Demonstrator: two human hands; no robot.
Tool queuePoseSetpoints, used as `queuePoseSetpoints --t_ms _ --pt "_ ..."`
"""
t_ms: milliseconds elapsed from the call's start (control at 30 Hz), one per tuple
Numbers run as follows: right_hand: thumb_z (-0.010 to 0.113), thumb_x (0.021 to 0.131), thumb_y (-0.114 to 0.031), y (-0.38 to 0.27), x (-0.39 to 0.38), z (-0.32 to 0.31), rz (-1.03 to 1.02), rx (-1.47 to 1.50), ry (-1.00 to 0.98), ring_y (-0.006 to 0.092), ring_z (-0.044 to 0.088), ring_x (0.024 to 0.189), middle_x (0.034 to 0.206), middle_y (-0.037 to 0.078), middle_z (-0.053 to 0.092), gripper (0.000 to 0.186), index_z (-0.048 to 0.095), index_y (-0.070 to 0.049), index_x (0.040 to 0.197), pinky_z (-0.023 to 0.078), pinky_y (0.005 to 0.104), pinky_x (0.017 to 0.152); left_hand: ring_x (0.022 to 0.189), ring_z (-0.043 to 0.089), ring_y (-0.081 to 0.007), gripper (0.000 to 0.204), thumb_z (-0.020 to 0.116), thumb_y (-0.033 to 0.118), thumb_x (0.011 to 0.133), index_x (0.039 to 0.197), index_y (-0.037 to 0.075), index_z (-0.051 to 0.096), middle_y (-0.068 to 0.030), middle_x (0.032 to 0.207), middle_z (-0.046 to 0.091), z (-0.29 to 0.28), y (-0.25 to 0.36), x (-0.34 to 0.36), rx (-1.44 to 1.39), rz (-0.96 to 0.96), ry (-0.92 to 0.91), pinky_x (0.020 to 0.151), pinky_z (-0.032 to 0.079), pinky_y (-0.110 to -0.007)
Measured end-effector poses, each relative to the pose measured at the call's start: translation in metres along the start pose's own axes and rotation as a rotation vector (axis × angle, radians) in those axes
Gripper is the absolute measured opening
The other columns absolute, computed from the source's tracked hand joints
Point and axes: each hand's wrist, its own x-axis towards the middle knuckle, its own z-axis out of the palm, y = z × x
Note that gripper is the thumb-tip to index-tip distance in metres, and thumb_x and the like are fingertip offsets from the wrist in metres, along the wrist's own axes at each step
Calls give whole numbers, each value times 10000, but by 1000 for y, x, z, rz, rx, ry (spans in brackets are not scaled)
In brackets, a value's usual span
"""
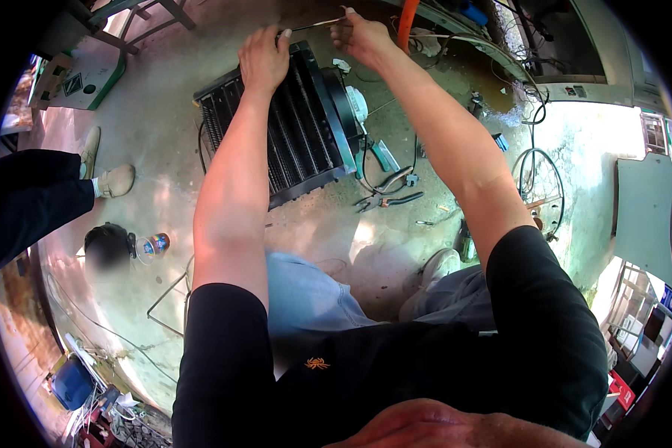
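A black finned radiator-like unit (302, 123) lies tilted on the concrete floor in front of me, with a round dark housing and a white part on its right side. Over its far edge, my left hand (263, 63) closes on one end of a thin dark wire-like piece (313, 27). The other end runs to my right hand (362, 39), whose thumb and fingers pinch it beyond the unit's far right corner. Both fingertips are small and partly hidden. Nearer to me lie pliers (387, 201) with dark handles and a green-handled tool (384, 157).
An orange hose (406, 26) stands beyond my right hand. Black cables (537, 168) loop along the right side. To the left are another person's shoes (116, 181), a green and white box (89, 78) and a clear cup (151, 249). A bent metal frame (164, 299) lies by my left elbow.
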Motion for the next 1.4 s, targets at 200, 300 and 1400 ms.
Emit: queuePoseSetpoints --t_ms 200,300,1400 --pt "560 1065 -281 8 16 5 -14 -141 -42 185 614 714 854 92 672 277 586 -5 1054 541 358 641 1036 612 -380 275 594 329 995 1071 78 677 -141 1010 669 -4 -3 -1 31 18 -23 885 478 -479" --pt "569 1061 -272 12 25 -6 -28 -140 -81 186 613 704 847 93 668 268 591 -5 1046 540 352 633 1033 609 -383 267 597 322 992 1058 73 668 -142 1010 666 -2 -1 -1 5 30 -19 881 475 -489" --pt "506 1077 -386 20 13 15 -43 -74 8 164 624 635 806 85 695 378 595 -26 1003 549 339 606 1056 606 -363 244 559 284 1009 1032 74 681 -128 1025 676 -2 -3 -1 -141 1 40 940 448 -480"
